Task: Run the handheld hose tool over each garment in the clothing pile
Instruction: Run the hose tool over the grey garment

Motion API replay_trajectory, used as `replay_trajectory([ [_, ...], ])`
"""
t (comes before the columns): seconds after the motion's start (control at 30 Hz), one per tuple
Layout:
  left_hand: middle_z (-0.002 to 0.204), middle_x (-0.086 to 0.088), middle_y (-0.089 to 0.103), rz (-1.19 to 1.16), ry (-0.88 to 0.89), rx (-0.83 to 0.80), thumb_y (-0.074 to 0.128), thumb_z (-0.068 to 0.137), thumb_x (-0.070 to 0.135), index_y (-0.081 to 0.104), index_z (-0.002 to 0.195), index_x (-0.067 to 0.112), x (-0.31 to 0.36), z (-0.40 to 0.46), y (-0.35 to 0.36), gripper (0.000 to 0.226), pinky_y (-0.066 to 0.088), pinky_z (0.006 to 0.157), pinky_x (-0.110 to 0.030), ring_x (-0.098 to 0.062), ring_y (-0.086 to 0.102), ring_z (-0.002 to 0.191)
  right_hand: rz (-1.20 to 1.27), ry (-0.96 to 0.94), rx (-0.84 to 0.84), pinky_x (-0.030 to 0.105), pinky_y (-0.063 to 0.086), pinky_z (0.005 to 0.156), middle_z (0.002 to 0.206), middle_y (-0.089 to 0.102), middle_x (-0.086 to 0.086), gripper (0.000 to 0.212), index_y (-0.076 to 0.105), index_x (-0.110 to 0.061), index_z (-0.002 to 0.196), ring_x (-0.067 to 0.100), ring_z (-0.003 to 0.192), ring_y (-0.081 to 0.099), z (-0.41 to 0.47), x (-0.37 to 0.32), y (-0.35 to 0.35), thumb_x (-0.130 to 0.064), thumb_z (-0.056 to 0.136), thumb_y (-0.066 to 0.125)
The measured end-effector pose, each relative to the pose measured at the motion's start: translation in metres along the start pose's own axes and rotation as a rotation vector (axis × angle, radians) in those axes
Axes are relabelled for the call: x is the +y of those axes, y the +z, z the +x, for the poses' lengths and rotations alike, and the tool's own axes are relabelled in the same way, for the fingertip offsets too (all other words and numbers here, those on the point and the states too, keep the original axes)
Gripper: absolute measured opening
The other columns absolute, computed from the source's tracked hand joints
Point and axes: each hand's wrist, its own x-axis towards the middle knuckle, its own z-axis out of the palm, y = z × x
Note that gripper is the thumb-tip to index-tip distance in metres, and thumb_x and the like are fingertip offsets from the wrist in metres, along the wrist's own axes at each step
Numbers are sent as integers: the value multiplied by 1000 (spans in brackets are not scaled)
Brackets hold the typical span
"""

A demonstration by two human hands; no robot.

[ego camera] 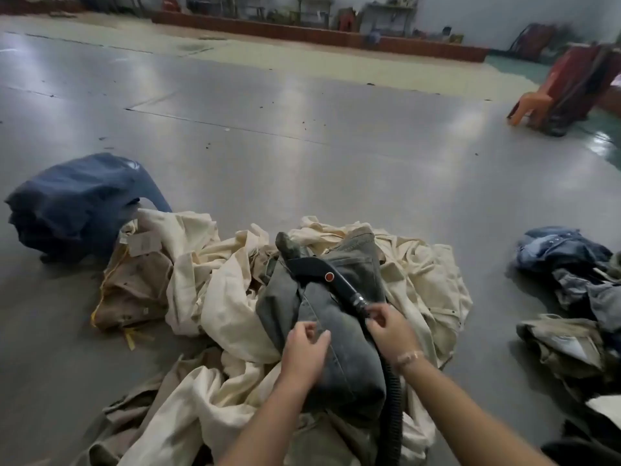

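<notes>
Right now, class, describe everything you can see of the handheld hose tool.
The handheld hose tool is black, plastic-looking, with a red button and a ribbed hose trailing toward the person. It lies tilted across grey jeans atop the pile. The right hand grips its hose joint.

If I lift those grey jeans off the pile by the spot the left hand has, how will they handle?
Probably floppy: the grey jeans lie creased and draped over the cream fabric, so the legs should hang and drag. Likely heavyish, being thick denim. The hose tool rests on them, near the right hand, and may slide off when the left hand lifts.
</notes>
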Motion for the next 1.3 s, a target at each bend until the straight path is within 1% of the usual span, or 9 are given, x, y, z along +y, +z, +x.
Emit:
replay_trajectory([
  [0.2,146,-11,38,342,-108,116,57,86,57,31,144,13,4,77,14,77,35,105,-41,-30,37,133,-263,-26,-107,40,41,105,135,48,12,54,47,-11,135,26,122,50,115,-33,29,-37,89,61],
  [0.33,135,-13,52,323,-166,-10,63,86,48,39,134,11,-8,100,19,65,41,98,-35,-31,50,123,-372,114,-162,40,41,104,144,44,18,82,33,-4,143,33,129,46,151,-18,54,-55,85,60],
  [0.47,118,-5,59,197,-107,-53,61,86,30,42,123,21,-25,93,22,43,40,84,-27,-21,54,98,-503,56,-243,35,47,89,126,58,13,67,49,-9,128,29,112,58,158,-2,68,-57,83,61],
  [0.57,116,-1,60,53,-61,-122,62,86,20,43,124,22,-33,74,11,42,41,85,-23,-15,55,101,-591,-63,-330,28,40,72,112,64,10,49,60,-13,109,25,97,59,146,-6,55,-53,82,64],
  [0.7,99,11,65,-26,-17,-202,62,86,11,49,111,26,-49,23,-10,32,40,63,-2,12,59,80,-321,-6,-444,26,42,64,95,61,2,35,53,-17,98,16,82,56,99,2,23,-41,80,71],
  [0.83,99,18,55,2,11,-176,62,87,4,45,112,24,-67,-15,-31,37,36,63,3,19,50,79,-44,-53,-403,15,45,67,87,60,-6,25,54,-27,103,10,78,59,27,26,-18,-18,85,69],
  [1.0,113,11,53,49,-16,-227,61,87,3,36,120,23,-102,-49,-31,46,35,74,3,2,52,104,367,8,-134,21,49,47,75,68,6,37,58,-23,104,11,55,63,-51,42,-79,3,80,69],
  [1.13,128,2,51,216,-131,-330,62,89,21,28,125,21,-118,-63,-31,49,40,94,-19,-14,49,120,334,14,-36,37,50,48,63,67,6,32,59,-24,102,24,56,64,-69,40,-113,-4,80,71],
  [1.3,132,-6,41,407,44,71,69,79,27,40,132,15,-75,-45,-31,62,36,103,-33,-23,43,123,217,-10,12,19,43,41,55,65,-5,30,60,-28,100,7,43,58,-86,33,-102,-28,75,77],
])
